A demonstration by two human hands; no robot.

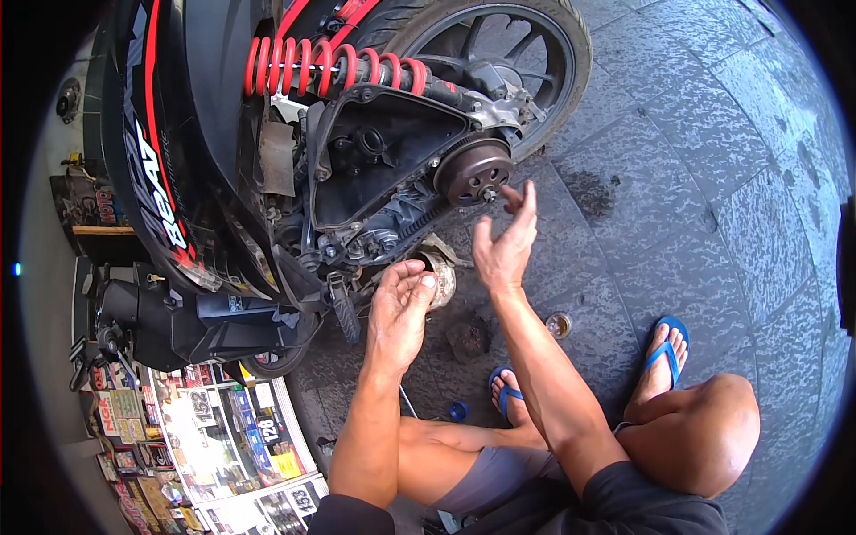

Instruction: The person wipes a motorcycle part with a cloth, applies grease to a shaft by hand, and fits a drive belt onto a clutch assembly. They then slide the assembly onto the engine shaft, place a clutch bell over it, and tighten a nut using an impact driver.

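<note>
Two bare hands reach toward the uncovered engine casing (397, 165) of a black-and-red scooter (169, 143).
The right hand (506, 250) is raised just beside the round brown drum (473, 171), its fingers apart and grasping nothing; the drum sits at the rear end of the casing, near the rear wheel (584, 76). The left hand (397, 316) is near a rounded, dull metal part (442, 278) below the casing, its fingers curled toward the thumb; whether they pinch anything, I cannot tell. A red coil spring (334, 67) runs above the casing. On the dark tiled floor (704, 178) are a small round container (558, 325) and a blue cap (457, 411).
</note>
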